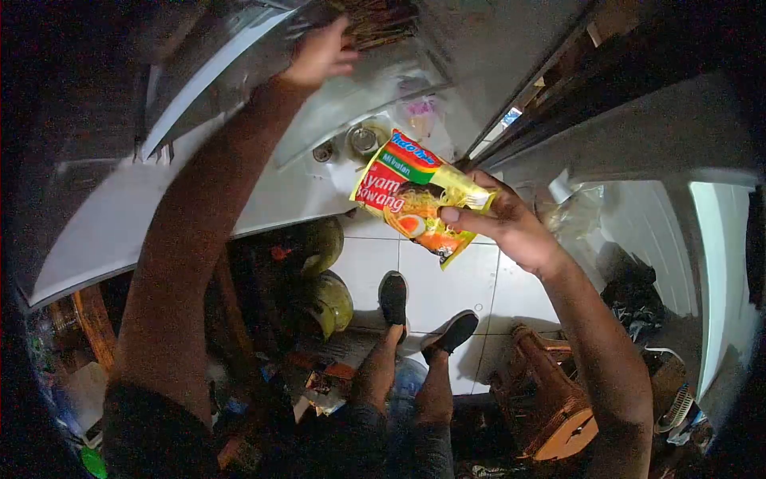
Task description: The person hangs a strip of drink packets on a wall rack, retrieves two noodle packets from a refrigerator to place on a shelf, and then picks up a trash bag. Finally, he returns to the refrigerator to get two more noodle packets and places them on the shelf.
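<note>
Far left, low: wooden piece [96,327] amid dim clutter, then a pale worktop [247,195], front edge slanting from lower left up to the middle. Left forearm cuts across it and covers part of its surface. Left hand [317,57] raised over the worktop's far side, motion-blurred, fingers spread apart, near one bundle of brown sticks [375,28] at top. Two small round containers [363,140] on the worktop, side by side; two rounded greenish objects [331,299] under its edge, exact type unclear. Centre: one Mi Instan noodle packet [419,195], yellow, red and green, printed front up, tilted, held above the worktop edge and blocking part of it. One pinkish bagged item [420,113] just beyond. Below, white floor tiles [443,267] run between worktop and right-hand clutter: main room to move, two black shoes [392,297] on it. Right hand [515,227] grips the packet's right end, thumb on the front, other fingers mostly hidden behind. Lower right, one brown woven, stool-like object [550,391] narrows the floor; above it, one clear plastic bag [578,211]; far right, a pale upright panel [714,263].
</note>
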{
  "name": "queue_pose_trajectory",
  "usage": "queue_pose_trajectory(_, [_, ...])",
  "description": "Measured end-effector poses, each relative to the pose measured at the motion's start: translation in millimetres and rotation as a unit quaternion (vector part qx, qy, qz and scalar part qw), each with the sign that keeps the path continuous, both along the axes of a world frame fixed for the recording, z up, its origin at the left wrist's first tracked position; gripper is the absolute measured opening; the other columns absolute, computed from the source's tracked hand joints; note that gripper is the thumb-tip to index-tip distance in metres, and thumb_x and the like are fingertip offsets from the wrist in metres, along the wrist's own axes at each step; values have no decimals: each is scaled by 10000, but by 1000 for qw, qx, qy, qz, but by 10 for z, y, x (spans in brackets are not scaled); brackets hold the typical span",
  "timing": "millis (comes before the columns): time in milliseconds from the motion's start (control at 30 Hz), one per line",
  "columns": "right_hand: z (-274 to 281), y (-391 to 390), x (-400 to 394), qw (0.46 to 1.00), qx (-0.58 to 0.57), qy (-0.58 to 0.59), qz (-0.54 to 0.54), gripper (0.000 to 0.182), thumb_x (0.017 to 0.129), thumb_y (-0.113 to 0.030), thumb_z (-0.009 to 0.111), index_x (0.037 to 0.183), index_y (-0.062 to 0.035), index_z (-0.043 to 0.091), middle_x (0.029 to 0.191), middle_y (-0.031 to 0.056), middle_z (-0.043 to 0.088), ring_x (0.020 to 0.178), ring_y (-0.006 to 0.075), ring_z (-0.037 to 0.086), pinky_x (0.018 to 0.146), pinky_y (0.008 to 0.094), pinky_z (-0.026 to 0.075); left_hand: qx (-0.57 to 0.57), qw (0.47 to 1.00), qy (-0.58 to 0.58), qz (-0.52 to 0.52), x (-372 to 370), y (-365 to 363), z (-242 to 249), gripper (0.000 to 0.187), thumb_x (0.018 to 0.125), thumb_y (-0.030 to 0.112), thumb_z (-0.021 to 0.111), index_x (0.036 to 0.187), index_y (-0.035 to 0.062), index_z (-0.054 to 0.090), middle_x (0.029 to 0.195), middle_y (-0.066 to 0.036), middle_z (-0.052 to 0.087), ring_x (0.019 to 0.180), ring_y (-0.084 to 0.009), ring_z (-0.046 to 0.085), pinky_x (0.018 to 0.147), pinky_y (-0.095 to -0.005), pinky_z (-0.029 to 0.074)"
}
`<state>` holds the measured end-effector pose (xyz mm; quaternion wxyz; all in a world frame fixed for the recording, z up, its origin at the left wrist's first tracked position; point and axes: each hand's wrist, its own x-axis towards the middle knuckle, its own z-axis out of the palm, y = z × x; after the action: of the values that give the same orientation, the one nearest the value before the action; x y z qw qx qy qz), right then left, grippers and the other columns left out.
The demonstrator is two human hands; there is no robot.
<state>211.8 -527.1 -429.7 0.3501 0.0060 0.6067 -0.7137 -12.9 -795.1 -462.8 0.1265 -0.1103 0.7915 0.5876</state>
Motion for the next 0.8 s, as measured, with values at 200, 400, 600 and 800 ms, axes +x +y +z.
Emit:
queue_pose_trajectory(200, [15,0,-37,999,-48,-16,-10,338,846,-219,749,1062,-50,551,987,-4,617,936,75,565,835,234,451,26,999,20,10,-502,2,76,512,980,427,435,1268,3,449,1248,-166,540,1077,-314,599,876,-400,549])
queue_pose_trajectory(400, [-111,-10,21,1000,-15,-2,0,356,836,-244,759,1042,-43,550,879,-11,626,811,68,541,703,224,433,79,996,45,5,-565,-42,101,463,981,396,435,1224,3,478,1200,-165,563,1040,-309,614,858,-413,554])
queue_pose_trajectory(600, [-7,-77,1,999,-44,-24,20,438,855,-211,731,1184,-38,500,1085,36,618,1054,111,545,937,244,404,168,979,110,29,-265,-135,112,418,983,365,434,1180,3,507,1152,-164,586,1004,-303,630,840,-425,560])
queue_pose_trajectory(800, [128,31,285,996,47,65,-28,432,857,-182,710,1196,-35,487,1076,39,607,1027,124,562,919,260,423,-73,963,254,-48,818,-579,-240,322,987,260,422,1139,-2,531,1104,-136,613,997,-275,636,862,-437,555])
